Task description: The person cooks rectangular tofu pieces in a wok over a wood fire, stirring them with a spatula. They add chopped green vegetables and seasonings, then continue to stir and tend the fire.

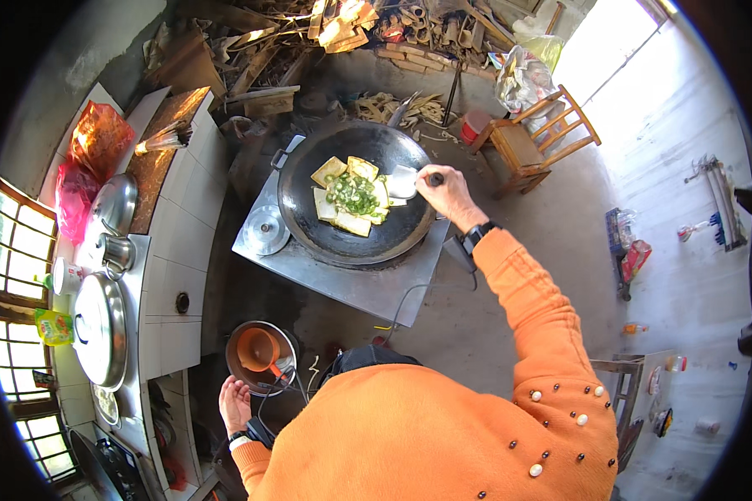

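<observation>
A large dark wok [376, 244] sits on a metal-topped stove [344, 288]. In it lie pale flat slices, likely tofu [353, 222], with chopped green vegetable [353, 194] heaped on them. My right hand [443, 191] is closed around the dark handle of a metal spatula [403, 182], whose blade rests at the right side of the food. My left hand [235, 404] hangs at the lower left with its fingers loosely curled, holding nothing. Just above it stands a metal bucket [230, 360] with an orange plastic dipper [257, 349] inside.
A round metal lid [266, 230] lies on the stove's left corner. The tiled counter [182, 263] at left bears a kettle [116, 253] and a large lidded pan [100, 332]. Firewood [244, 69] is piled beyond the wok. A wooden chair [520, 147] stands at upper right. A cable [407, 289] hangs over the stove edge.
</observation>
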The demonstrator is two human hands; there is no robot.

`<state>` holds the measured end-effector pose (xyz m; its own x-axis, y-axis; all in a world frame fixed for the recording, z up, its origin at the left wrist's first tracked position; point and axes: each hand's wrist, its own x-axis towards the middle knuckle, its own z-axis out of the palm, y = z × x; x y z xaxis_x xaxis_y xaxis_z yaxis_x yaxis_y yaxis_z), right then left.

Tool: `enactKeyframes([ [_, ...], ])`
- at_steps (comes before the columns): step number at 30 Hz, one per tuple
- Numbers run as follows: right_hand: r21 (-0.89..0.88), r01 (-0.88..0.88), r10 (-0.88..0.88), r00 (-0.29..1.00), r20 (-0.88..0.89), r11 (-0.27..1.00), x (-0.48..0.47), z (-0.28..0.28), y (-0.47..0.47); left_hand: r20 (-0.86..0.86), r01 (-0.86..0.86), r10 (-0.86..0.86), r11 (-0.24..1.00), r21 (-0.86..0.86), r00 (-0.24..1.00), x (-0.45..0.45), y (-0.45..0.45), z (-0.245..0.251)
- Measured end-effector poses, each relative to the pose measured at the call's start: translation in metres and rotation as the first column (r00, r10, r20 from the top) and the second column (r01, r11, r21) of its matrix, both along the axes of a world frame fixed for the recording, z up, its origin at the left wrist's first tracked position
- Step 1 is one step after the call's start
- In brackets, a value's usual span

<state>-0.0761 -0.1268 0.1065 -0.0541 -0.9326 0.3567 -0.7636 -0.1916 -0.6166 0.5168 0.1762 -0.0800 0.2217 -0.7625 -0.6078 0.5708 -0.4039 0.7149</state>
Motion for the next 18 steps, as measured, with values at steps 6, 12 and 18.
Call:
enactKeyframes([
  [6,0.387,0.143,-0.047,0.968,-0.248,0.911,0.014,0.047,-0.036,-0.012,-0.062,0.063,0.997,0.046,0.998,0.001,-0.008,-0.016],
  [12,0.408,0.161,-0.034,0.953,-0.300,0.898,0.026,0.043,-0.066,-0.018,-0.099,0.100,0.993,0.058,0.995,0.009,0.003,-0.021],
  [18,0.384,0.152,-0.101,0.983,-0.150,0.911,0.002,-0.002,-0.083,0.032,-0.124,0.122,0.989,0.081,0.992,0.010,0.009,-0.015],
])
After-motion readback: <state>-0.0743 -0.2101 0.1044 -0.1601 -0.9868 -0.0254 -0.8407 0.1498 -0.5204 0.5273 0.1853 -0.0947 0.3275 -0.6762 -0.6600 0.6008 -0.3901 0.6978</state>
